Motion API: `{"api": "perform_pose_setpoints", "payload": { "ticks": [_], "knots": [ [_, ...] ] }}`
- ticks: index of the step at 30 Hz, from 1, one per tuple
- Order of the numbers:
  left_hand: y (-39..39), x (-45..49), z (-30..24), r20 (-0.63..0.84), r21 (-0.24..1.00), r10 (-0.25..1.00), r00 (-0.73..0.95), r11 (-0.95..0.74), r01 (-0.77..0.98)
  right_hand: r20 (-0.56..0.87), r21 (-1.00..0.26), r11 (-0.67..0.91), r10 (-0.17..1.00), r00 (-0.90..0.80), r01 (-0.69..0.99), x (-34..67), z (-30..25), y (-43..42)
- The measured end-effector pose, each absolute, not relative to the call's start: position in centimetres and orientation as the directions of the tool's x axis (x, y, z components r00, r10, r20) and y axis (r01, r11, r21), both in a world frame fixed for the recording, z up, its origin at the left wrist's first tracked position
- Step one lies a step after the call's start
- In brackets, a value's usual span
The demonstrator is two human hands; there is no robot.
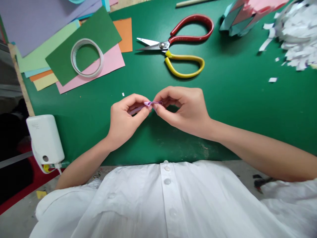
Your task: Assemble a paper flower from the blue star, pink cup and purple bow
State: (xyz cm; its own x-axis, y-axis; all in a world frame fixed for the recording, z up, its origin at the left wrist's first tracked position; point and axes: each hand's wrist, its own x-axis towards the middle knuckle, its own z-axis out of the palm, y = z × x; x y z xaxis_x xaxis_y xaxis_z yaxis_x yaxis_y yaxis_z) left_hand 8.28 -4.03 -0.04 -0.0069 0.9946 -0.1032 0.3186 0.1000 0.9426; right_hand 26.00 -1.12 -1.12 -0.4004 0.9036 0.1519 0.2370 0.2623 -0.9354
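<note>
Between my two hands is a narrow purple paper strip (148, 103), folded into small loops. My left hand (127, 115) pinches it between thumb and index finger, and part of the strip runs back under those fingers. From the other side, my right hand (184, 109) grips the looped end with thumb and forefinger. The fingertips of both hands nearly meet, and they hide part of the folds. Beyond the hands, scissors (162, 46) with one red and one yellow handle lie on the green table (237, 99), their blades slightly apart.
Coloured paper sheets (104, 33) overlap at the upper left, with a tape roll (73, 59) on top. A white power bank (46, 138) with a cable sits at the left edge. A folded pink and blue paper piece (239, 18) and white paper scraps (297, 36) are at the upper right.
</note>
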Motion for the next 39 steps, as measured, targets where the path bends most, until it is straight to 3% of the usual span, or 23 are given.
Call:
{"api": "perform_pose_setpoints", "payload": {
  "ticks": [15,25,33,39],
  "knots": [
    [-4.0,8.3,-1.0,-0.317,0.945,0.948,0.037,0.319,-0.070,-0.010,-0.994,-0.055,0.901,-0.434,-0.091,25.3,-1.4,-1.6],
    [-4.1,8.6,-1.2,-0.283,0.948,0.958,0.049,0.287,-0.140,0.068,-0.996,0.044,0.938,-0.339,-0.077,25.0,-2.1,-1.9],
    [-4.1,8.4,-1.4,-0.254,0.962,0.967,0.038,0.256,-0.095,0.346,-0.886,0.424,0.874,-0.340,0.187,25.8,-1.5,-1.1],
    [-4.1,8.4,-1.5,-0.230,0.972,0.973,0.013,0.230,-0.044,0.216,-0.953,0.278,0.902,-0.373,0.122,25.9,-1.6,-0.9]
  ]
}}
